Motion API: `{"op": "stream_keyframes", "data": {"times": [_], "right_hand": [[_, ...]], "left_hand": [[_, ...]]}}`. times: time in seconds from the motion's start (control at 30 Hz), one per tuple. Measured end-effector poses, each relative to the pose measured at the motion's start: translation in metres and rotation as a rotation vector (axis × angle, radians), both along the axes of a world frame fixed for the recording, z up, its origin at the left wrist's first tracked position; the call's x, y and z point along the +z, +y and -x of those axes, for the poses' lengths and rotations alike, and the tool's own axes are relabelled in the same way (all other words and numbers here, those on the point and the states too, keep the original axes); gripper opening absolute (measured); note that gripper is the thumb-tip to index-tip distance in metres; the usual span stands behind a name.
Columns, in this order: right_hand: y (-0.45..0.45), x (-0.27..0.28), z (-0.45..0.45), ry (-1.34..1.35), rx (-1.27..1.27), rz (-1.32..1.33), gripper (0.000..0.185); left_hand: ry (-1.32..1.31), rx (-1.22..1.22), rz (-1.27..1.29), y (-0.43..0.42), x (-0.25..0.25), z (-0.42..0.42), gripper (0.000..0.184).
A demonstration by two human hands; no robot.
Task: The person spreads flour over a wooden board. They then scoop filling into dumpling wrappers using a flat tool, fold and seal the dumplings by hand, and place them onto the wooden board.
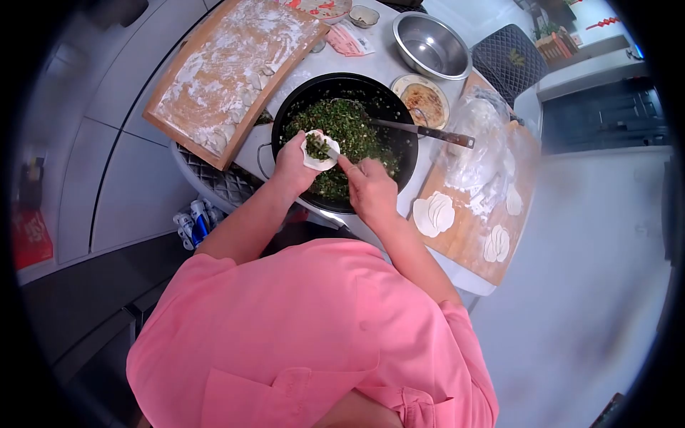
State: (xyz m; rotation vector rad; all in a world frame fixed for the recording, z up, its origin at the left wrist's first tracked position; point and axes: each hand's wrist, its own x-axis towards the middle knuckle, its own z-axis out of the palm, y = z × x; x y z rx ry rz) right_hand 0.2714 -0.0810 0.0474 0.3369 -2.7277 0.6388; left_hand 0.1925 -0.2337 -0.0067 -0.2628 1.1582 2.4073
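My left hand holds a round white dumpling wrapper over the near left part of a black pan. A small heap of chopped green filling lies on the wrapper. In my right hand is a thin utensil, its tip touching the filling; its exact kind is partly hidden by my fingers. Beneath both hands, the wide black pan holds a large amount of chopped green filling. A long-handled tool rests across the pan's right rim, its far end in the filling.
Left stands a floured wooden board with several dumplings along its edge. Right, another board bears stacked wrappers and a clear plastic bag. Behind the pan are a steel bowl and a plate with a browned flatbread.
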Motion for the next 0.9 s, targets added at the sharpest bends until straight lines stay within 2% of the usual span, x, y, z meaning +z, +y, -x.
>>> {"op": "stream_keyframes", "data": {"times": [0.07, 0.1, 0.13, 0.23, 0.3, 0.37, 0.4, 0.47, 0.5, 0.57, 0.63, 0.7, 0.73, 0.9], "right_hand": [[-0.002, -0.007, -0.002, -0.069, 0.091, -0.055, 0.047], [-0.002, -0.006, -0.003, -0.068, 0.088, -0.055, 0.047], [-0.002, -0.004, -0.006, -0.085, 0.093, -0.081, 0.047], [0.007, 0.002, -0.008, -0.069, 0.078, -0.085, 0.046], [0.018, 0.005, -0.007, -0.054, -0.013, -0.077, 0.043], [0.029, 0.001, 0.0, -0.224, -0.167, -0.115, 0.033], [0.032, -0.005, 0.004, -0.223, -0.168, -0.114, 0.033], [0.037, -0.026, 0.01, -0.485, -0.236, -0.032, 0.025], [0.039, -0.039, 0.013, -0.482, -0.241, -0.03, 0.025], [0.04, -0.064, 0.019, -0.669, -0.298, 0.412, 0.025], [0.042, -0.066, 0.021, -0.678, -0.282, 0.473, 0.025], [0.044, -0.053, 0.02, -0.797, -0.28, 0.796, 0.024], [0.043, -0.038, 0.019, -0.812, -0.259, 0.883, 0.023], [0.05, -0.034, 0.015, -0.846, -0.254, 1.05, 0.023]], "left_hand": [[-0.415, 0.177, -0.297, 0.004, 0.01, 0.006, 0.037], [-0.414, 0.174, -0.297, 0.0, 0.0, 0.007, 0.037], [-0.078, 0.124, -0.181, -0.005, -0.008, 0.006, 0.036], [0.093, 0.135, -0.205, -0.013, -0.004, 0.007, 0.036], [0.015, 0.215, -0.144, -0.021, -0.006, 0.014, 0.036], [0.009, 0.231, -0.106, -0.031, -0.018, 0.021, 0.035], [-0.011, 0.221, -0.1, -0.034, -0.021, 0.022, 0.035], [-0.006, 0.209, -0.095, -0.035, -0.015, 0.018, 0.034], [-0.003, 0.204, -0.092, -0.035, -0.012, 0.016, 0.034], [-0.103, 0.191, -0.089, -0.035, -0.013, 0.014, 0.032], [-0.001, 0.19, -0.048, -0.036, -0.002, 0.003, 0.031], [0.014, 0.187, -0.017, -0.037, 0.007, -0.004, 0.03], [0.029, 0.178, -0.014, -0.038, 0.006, -0.005, 0.03], [-0.051, 0.052, -0.015, -0.032, -0.002, -0.008, 0.029]]}}
